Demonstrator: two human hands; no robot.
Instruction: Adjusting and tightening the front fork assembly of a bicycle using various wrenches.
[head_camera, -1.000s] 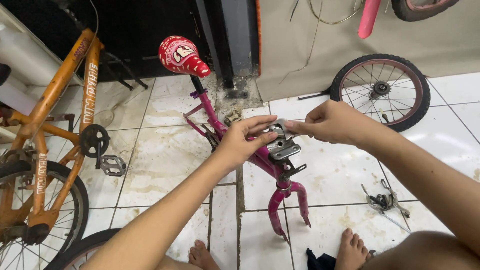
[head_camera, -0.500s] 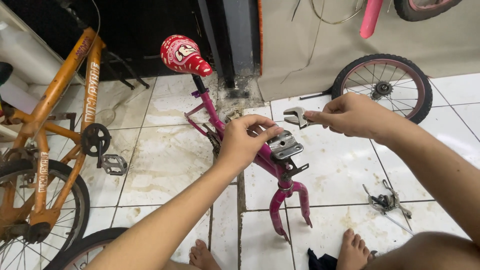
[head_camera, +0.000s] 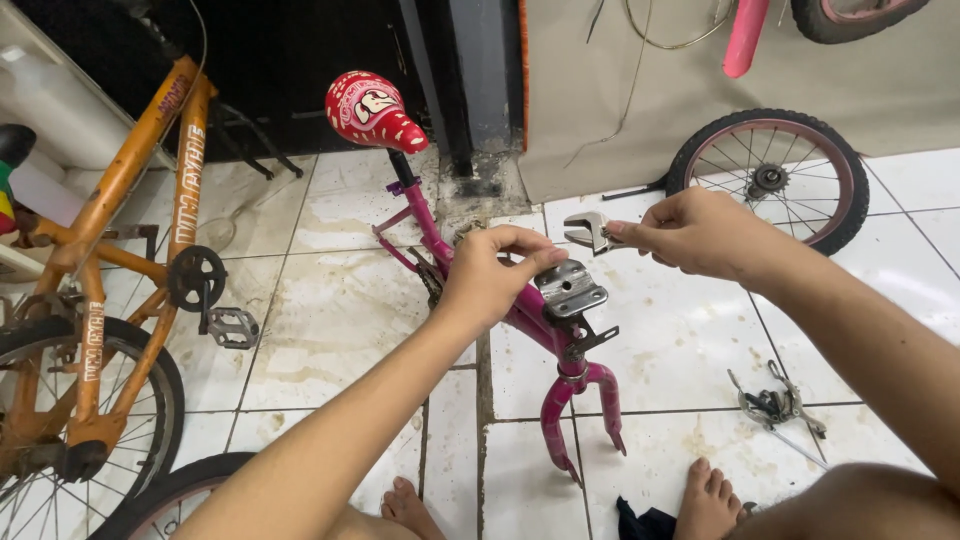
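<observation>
A small pink bicycle frame (head_camera: 520, 320) with a red saddle (head_camera: 372, 108) stands on the tiled floor on its front fork (head_camera: 580, 410), without wheels. My left hand (head_camera: 495, 275) grips the frame's top near a grey metal bracket (head_camera: 570, 288) at the head. My right hand (head_camera: 700, 235) holds an adjustable wrench (head_camera: 590, 232) by its handle, its jaws pointing left, a little above and right of the bracket and apart from it.
An orange bicycle (head_camera: 110, 300) stands at the left with its pedal (head_camera: 232, 327) sticking out. A loose small wheel (head_camera: 768, 178) leans on the back wall. A brake caliper (head_camera: 775, 405) lies on the floor at right. My bare feet (head_camera: 705, 495) are below.
My right hand has drawn the wrench away from the bracket, up and to the right. My left hand keeps its hold on the frame.
</observation>
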